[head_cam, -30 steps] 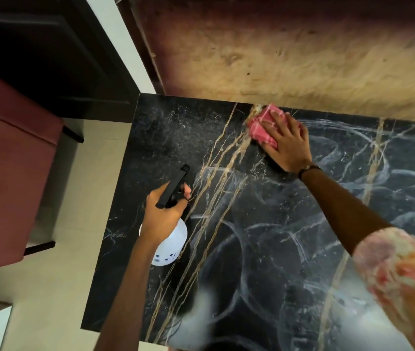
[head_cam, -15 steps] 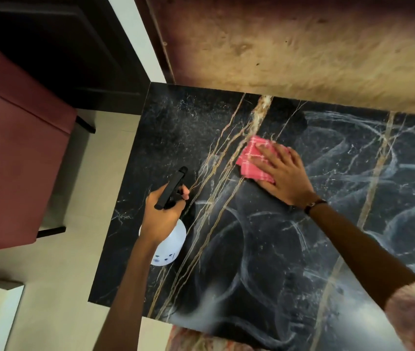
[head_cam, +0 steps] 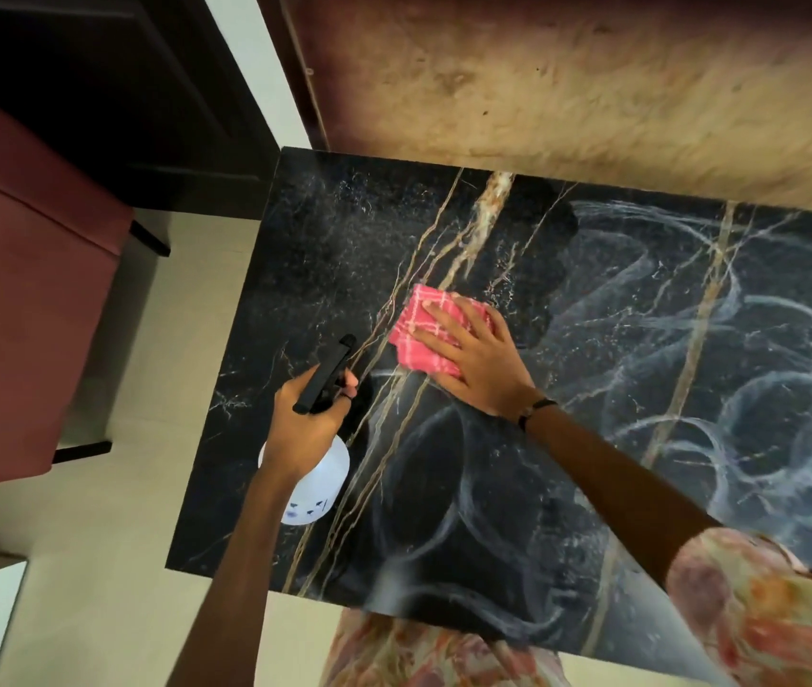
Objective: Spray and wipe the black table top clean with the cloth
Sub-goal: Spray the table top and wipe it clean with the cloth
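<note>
The black marble table top with gold veins fills the middle of the view; pale curved wipe streaks cover its right and near parts, and fine spray droplets speckle its far left corner. My right hand lies flat on a folded pink checked cloth, pressing it on the table left of centre. My left hand grips a white spray bottle with a black trigger head, held above the table's left side, just left of the cloth.
A dark red upholstered seat stands on the pale floor left of the table. A dark cabinet is at the far left. A worn brown wall runs along the table's far edge.
My right hand has slid the pink cloth from the table's far edge toward me and leftward, closer to the spray bottle. The left hand has kept holding the bottle in about the same place.
</note>
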Motion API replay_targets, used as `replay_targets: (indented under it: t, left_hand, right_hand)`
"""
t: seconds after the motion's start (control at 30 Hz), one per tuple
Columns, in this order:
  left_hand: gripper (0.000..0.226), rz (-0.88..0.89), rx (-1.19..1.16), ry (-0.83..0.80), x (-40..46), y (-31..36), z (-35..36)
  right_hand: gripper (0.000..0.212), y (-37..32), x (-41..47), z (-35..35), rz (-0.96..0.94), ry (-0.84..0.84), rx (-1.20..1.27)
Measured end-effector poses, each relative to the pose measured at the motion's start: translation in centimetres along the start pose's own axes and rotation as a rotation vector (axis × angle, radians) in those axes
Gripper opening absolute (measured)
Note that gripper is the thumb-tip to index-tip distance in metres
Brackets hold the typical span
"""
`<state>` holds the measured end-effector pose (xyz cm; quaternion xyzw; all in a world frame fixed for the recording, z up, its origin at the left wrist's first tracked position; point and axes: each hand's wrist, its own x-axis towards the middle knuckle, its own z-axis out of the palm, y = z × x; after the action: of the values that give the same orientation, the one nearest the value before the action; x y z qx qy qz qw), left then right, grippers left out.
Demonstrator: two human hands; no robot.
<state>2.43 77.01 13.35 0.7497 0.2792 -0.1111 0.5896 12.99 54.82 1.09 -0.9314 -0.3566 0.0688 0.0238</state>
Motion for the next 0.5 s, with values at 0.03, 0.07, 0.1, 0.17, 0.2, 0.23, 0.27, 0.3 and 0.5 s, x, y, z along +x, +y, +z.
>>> replay_targets:
  t: [0.03,0.07,0.1,0.17,0.2,0.23,0.27,0.3,0.5]
  left_hand:
    - [0.034,0.000,-0.006,-0.012,-0.1,-0.2,-0.1]
    - [0.031,0.006,-0.013,-0.027,-0.1,-0.4,-0.1]
    - [0.028,0.016,-0.013,-0.044,-0.1,-0.5,-0.1]
    - [0.024,0.035,-0.008,-0.067,-0.3,-0.7,-0.3]
    - [0.026,0.042,-0.013,-0.071,-0.5,-0.7,-0.3]
    - [0.029,0.045,-0.031,-0.072,-0.6,-0.8,-0.3]
    - [0.030,0.045,-0.046,-0.071,-0.8,-0.9,-0.3]
    - [0.031,0.043,-0.054,-0.072,-0.9,-1.0,-0.3]
    - [0.032,0.055,-0.051,-0.080,-1.6,-2.5,-1.0]
  right_hand:
    - [0.059,1.1,-1.5,0.0,-0.033,-0.003,-0.022]
    - [0.060,2.6,-2.6,-0.1,-0.036,-0.007,-0.033]
    - [0.060,4.0,-3.2,-0.3,0.001,-0.010,-0.025]
    - [0.062,5.4,-2.4,-1.1,0.153,-0.009,0.019]
    - [0.062,5.5,-1.2,-1.5,0.239,-0.002,0.048]
    - [0.062,5.2,0.4,-1.7,0.314,0.013,0.075]
    - [0.060,4.5,2.1,-1.9,0.370,0.026,0.097]
    - [0.059,3.4,3.8,-1.9,0.403,0.033,0.113]
    - [0.057,-5.1,6.4,-0.6,0.130,0.006,0.041]
